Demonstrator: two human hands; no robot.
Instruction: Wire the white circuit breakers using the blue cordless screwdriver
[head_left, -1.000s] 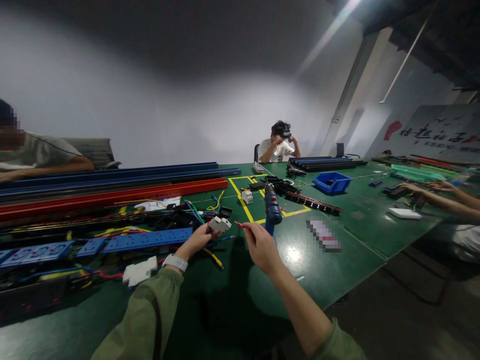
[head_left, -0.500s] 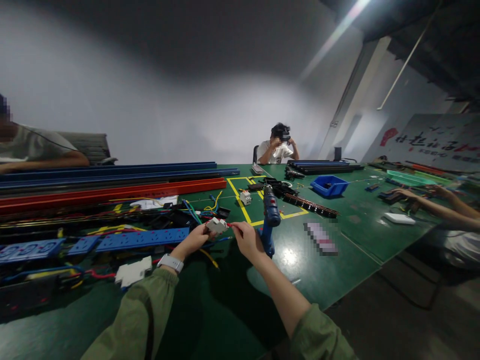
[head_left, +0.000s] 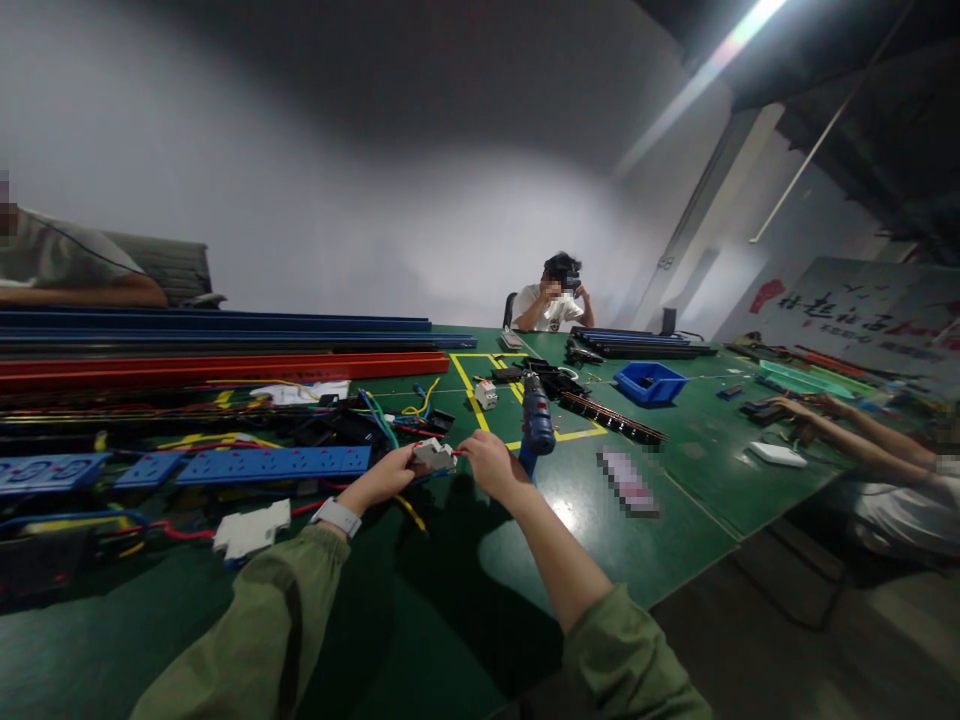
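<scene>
My left hand (head_left: 381,478) grips a white circuit breaker (head_left: 435,456) above the green table. At the breaker's right end, my right hand (head_left: 489,466) pinches a thin red wire (head_left: 459,453); whether its tip sits inside the breaker is too small to tell. Just beyond my right hand stands a blue cordless drill (head_left: 538,420). A second white breaker (head_left: 486,394) rests inside the yellow taped outline. Left of my wrist lies another white breaker-like module (head_left: 252,530) with a red wire at its side. Blue socket strips (head_left: 274,465) run along the table's left part.
Long red channels (head_left: 225,366) and blue ones (head_left: 217,322) lie at the back left. A blue bin (head_left: 649,383), a phone (head_left: 628,482) and a copper-toned strip (head_left: 611,417) occupy the right. Co-workers sit across the table and at both sides; one reaches in at right (head_left: 847,440).
The camera view has shifted slightly, so the scene sits a little differently. Both hands keep their hold on the breaker and the red wire, with little visible movement.
</scene>
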